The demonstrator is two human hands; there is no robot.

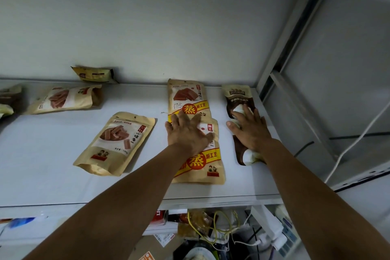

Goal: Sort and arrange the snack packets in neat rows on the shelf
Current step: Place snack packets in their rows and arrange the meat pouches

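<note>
packets (115, 143) of tan paper, flat on white shelf (42, 164)

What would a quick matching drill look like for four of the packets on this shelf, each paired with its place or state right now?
Things:
1. brown-and-white packet
2. near yellow-banded packet
3. tan packet picturing strips
4. small tan packet

Places or states:
A. at the back wall, far left of both hands
B. under the flat left hand
C. under the flat right hand, by the shelf's right end
D. lying tilted mid-shelf, touched by neither hand

Pairs: 1-C, 2-B, 3-D, 4-A
</note>
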